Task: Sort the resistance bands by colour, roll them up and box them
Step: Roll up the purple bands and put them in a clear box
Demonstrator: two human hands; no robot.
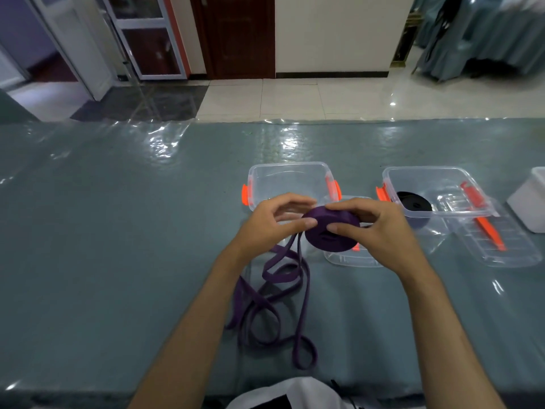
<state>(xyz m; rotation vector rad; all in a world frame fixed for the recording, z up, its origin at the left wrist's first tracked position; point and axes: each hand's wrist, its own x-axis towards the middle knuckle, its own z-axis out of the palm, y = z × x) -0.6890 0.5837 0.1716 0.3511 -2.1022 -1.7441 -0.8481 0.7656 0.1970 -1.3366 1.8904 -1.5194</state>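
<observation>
While the left hand and right hand both pinch the purple roll above the table, its loose tail trails below; even tension and squared edges should keep the coil tight for the empty box.

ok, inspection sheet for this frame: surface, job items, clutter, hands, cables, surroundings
Surface: table under grey-green cloth and glossy clear film.
Job items: purple band partly rolled, its loose tail trailing on the table; left clear box looks empty; right clear box holds a black roll; two clear lids lie by the boxes.
Clutter: white container at the right edge.
Hands: left hand and right hand both pinch the purple roll.
Cables: nothing seen.
Surroundings: tiled floor, dark wooden door, draped furniture.
</observation>
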